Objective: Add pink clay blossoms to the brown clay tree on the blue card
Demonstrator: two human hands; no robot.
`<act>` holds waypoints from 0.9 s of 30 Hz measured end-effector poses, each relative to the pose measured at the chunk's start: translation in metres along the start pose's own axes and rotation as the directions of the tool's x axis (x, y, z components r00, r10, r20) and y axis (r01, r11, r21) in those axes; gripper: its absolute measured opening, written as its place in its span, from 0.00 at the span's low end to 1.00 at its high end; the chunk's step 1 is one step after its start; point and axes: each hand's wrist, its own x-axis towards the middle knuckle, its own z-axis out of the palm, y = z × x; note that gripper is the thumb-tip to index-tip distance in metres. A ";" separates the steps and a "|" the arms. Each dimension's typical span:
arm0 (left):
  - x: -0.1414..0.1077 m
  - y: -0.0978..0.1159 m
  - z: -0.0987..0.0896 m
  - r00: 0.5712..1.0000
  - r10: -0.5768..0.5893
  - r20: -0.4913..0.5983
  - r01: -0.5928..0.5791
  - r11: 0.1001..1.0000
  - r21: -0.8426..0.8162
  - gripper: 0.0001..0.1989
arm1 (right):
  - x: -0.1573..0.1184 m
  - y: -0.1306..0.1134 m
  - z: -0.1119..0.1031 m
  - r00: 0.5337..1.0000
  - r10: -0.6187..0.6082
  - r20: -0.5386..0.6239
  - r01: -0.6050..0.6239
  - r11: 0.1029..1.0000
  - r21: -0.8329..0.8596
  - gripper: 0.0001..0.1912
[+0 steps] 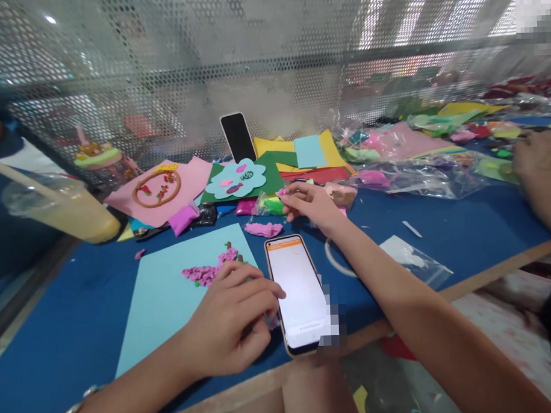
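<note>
My left hand (238, 316) rests over the right side of a light blue paper sheet (148, 313), its fingers loosely bent and apart, one fingertip at the screen of a lit phone (301, 296) lying flat. A cluster of small pink clay pieces (205, 274), with bits of green and brown, is stuck on the sheet, partly hidden by that hand. My right hand (309, 205) is raised beyond the phone, thumb and fingers pinched on a small pink clay bit (281, 193). Just left of it lies a longer pink clay lump (263, 230), near a bag of green clay (273, 206).
A second phone (238, 137) leans on the perforated metal screen. Finished-looking clay pictures, including a brown ring on pink paper (195, 173), stand behind. A drink cup (72, 207) tilts at left. Another person's hand (540, 161) is at right, beyond a clear plastic bag (434, 270).
</note>
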 end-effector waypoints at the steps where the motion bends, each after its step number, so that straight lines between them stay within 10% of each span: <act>1: -0.001 -0.002 0.000 1.000 -0.016 -0.003 0.017 1.000 0.009 0.10 | 0.000 0.000 0.000 1.000 0.003 0.006 -0.003 1.000 -0.004 0.14; 11: 0.008 -0.014 -0.009 0.957 -0.258 -0.134 0.254 0.966 -0.046 0.11 | -0.010 -0.006 0.011 0.998 -0.018 0.064 0.022 0.997 -0.073 0.14; 27: 0.032 -0.058 -0.022 0.739 -0.642 -0.203 0.512 0.732 -0.449 0.05 | -0.021 -0.010 0.022 0.982 -0.108 0.154 0.149 0.946 -0.287 0.08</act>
